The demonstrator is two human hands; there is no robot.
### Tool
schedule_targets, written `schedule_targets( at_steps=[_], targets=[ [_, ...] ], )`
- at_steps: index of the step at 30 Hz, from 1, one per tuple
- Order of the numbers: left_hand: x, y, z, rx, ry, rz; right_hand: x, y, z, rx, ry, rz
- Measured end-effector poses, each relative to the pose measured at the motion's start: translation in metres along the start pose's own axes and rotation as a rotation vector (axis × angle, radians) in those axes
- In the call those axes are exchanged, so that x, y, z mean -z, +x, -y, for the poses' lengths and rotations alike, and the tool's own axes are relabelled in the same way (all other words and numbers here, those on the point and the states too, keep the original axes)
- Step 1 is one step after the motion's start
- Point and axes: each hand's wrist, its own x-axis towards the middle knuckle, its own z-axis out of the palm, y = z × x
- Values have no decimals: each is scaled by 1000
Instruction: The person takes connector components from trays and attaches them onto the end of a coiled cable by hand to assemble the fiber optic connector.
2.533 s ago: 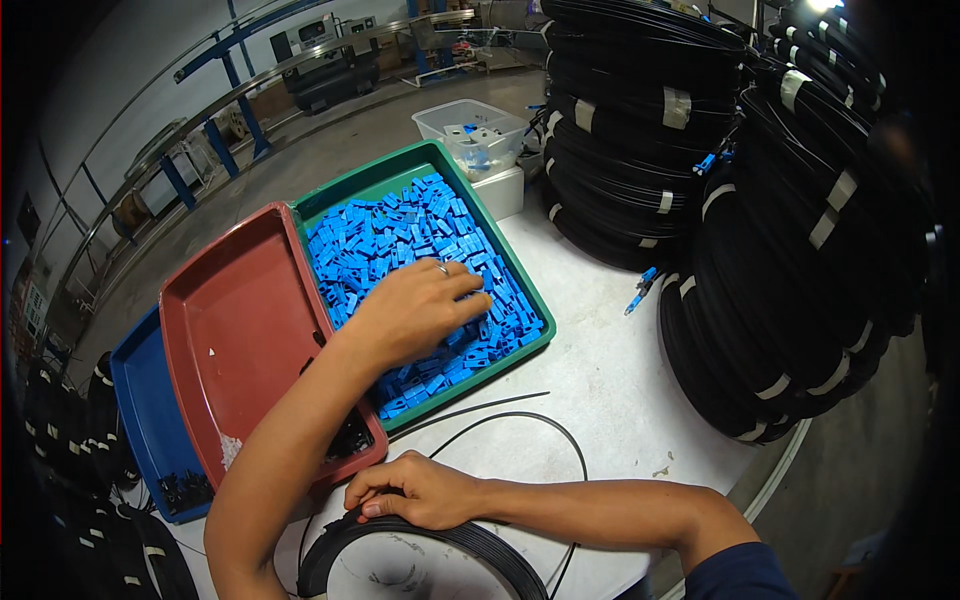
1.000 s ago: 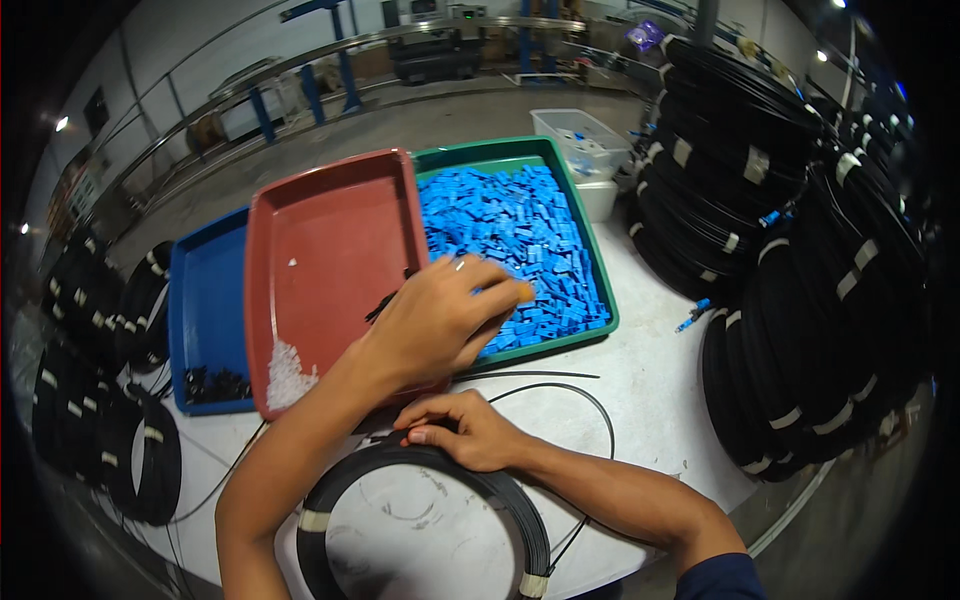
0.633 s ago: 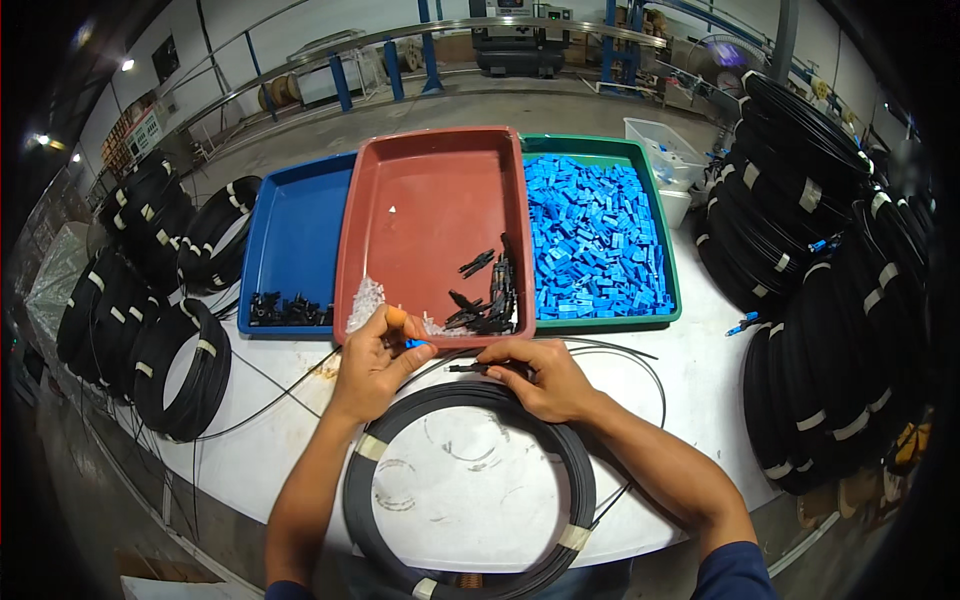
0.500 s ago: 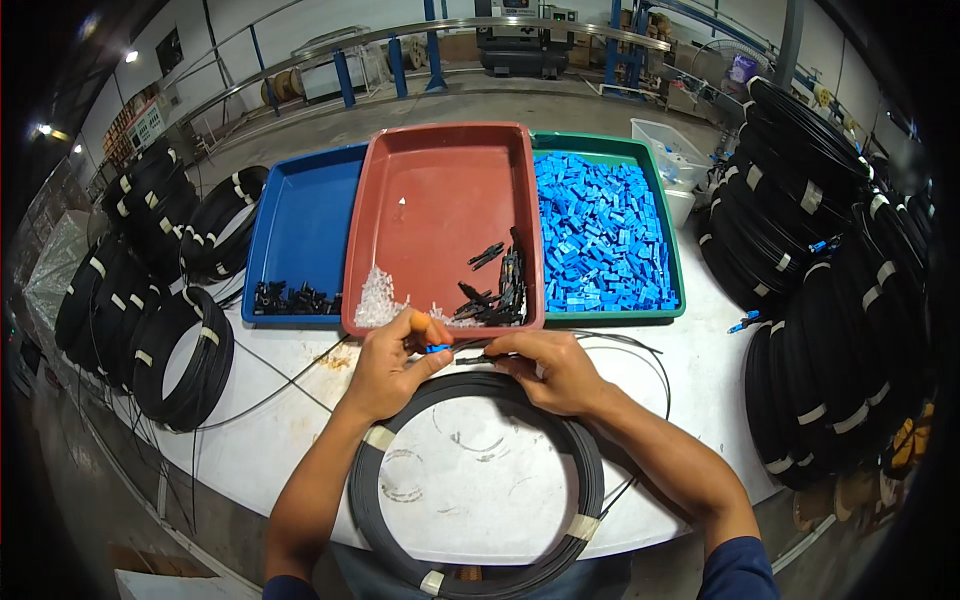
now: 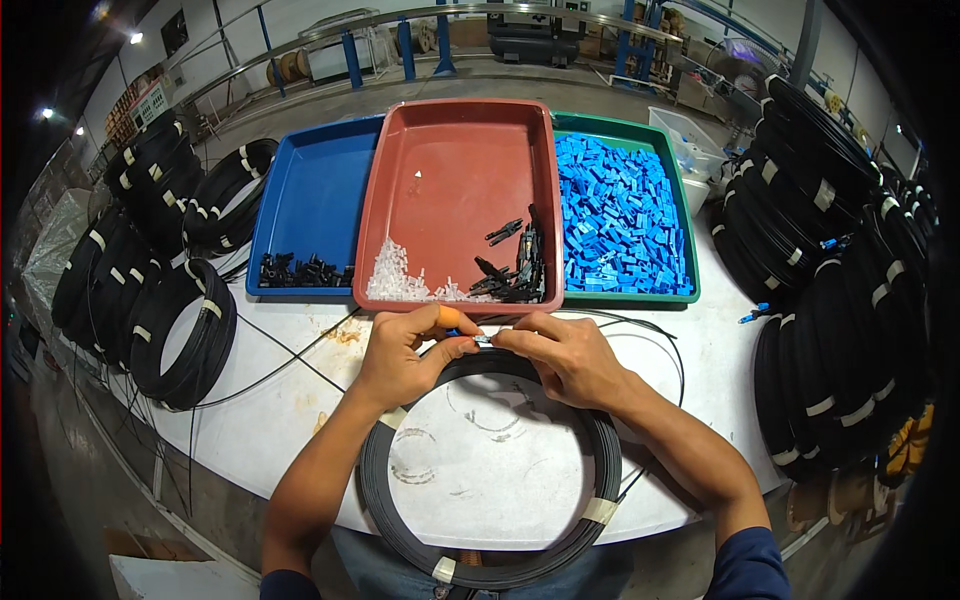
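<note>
My left hand (image 5: 400,358) pinches a small blue connector piece (image 5: 452,331), mostly covered by the fingers. An orange cover (image 5: 448,316) wraps one finger of that hand. Fingertip to fingertip with it, my right hand (image 5: 575,362) is closed on the end of a black cable. Between the two hands shows a small pale tip (image 5: 482,339), touching or very near the blue piece; which, I cannot tell. Beneath both hands lies a coil of black cable (image 5: 607,440), bound with pale tape and overhanging the table's near edge.
Beyond my hands stand a blue tray (image 5: 320,190) with small black parts, a red tray (image 5: 450,180) with clear pieces and black connectors, and a green tray (image 5: 630,298) full of blue pieces. Cable coils are stacked left (image 5: 185,335) and right (image 5: 840,360) on the white table (image 5: 480,490).
My hands have come closer together, the blue piece and the cable end now meeting at the fingertips. The black connector part seen at my right fingertips is now hidden. The view has shifted slightly.
</note>
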Motion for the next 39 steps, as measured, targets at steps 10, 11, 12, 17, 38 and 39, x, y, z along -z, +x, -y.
schedule_targets(
  at_steps=[10, 11, 12, 17, 38, 39],
  targets=[
    [-5, 0, -10, 68, -118, 4, 4, 0, 8, -12, -53, 106],
    [-5, 0, -9, 68, -122, 1, 3, 0, 9, -19, -54, 104],
    [-6, 1, -7, 67, -131, 1, 3, -1, 9, -27, -56, 101],
    [-7, 0, -4, 71, -158, 1, -1, -3, 4, -24, -26, 96],
    [-6, 1, -1, 115, -254, -15, -4, -5, -1, -69, 34, 104],
    [-5, 2, 1, 149, -310, -14, -5, -6, -2, -71, 48, 86]
  ],
)
